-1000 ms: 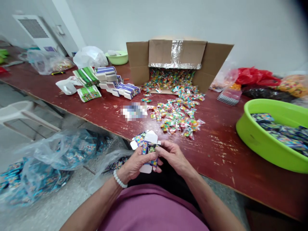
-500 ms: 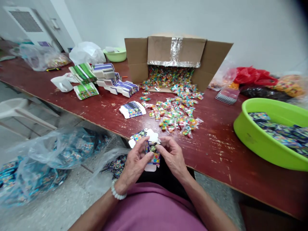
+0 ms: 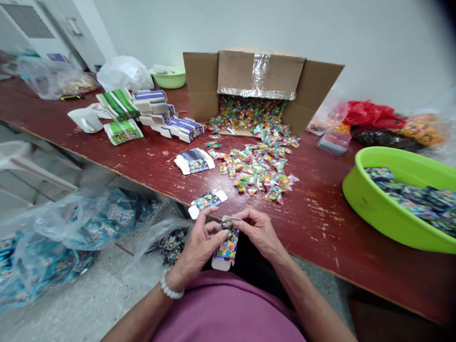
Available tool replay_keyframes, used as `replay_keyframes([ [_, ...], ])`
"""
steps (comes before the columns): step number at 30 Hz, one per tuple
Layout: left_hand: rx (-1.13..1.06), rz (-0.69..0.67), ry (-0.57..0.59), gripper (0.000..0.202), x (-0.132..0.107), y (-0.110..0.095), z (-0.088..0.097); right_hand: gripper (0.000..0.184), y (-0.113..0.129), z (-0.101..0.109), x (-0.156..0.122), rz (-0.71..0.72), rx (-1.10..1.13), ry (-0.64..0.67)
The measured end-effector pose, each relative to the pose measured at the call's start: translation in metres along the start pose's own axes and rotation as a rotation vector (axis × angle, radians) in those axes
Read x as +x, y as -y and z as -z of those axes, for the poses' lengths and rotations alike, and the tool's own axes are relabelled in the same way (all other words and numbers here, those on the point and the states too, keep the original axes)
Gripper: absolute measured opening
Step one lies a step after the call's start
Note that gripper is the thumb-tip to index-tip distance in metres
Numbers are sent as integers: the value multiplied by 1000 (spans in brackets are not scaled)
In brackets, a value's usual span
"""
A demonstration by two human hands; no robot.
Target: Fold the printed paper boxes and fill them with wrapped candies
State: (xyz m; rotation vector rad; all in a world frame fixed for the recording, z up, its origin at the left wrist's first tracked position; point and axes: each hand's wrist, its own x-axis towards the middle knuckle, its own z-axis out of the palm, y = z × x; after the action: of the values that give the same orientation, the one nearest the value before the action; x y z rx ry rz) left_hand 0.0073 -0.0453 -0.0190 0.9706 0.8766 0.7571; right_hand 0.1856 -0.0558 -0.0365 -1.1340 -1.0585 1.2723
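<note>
In the head view, the left hand (image 3: 201, 247) and right hand (image 3: 258, 232) hold a printed paperboard box (image 3: 225, 249) upright over the lap, their fingers (image 3: 239, 219) clamped on its upper end. Another flat box (image 3: 207, 202) lies on the worn red counter (image 3: 320, 228) just beyond, near scattered wrapped sweets (image 3: 258, 171).

Flat card box (image 3: 207, 204) now apart from the hands, lying on the red table (image 3: 320, 232); other box (image 3: 225, 248) hangs lower, held near its top w/ left hand (image 3: 201, 242) & right hand (image 3: 258, 232).
</note>
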Motion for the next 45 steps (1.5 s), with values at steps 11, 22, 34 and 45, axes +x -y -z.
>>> replay_keyframes([
  [11, -40, 256, 20, 61, 6, -3, -10, 18, 13, -2, -3, 19, -91, 117],
  [22, 113, 191, 104, 76, 13, 7, -3, 21, 14, 4, 2, -58, -160, 91],
  [34, 143, 186, 99, 80, 11, 2, -9, 20, 8, 1, -8, -33, -58, 47],
  [45, 106, 193, 38, 80, 15, 1, -6, 16, 7, -7, -10, 143, -208, 65],
])
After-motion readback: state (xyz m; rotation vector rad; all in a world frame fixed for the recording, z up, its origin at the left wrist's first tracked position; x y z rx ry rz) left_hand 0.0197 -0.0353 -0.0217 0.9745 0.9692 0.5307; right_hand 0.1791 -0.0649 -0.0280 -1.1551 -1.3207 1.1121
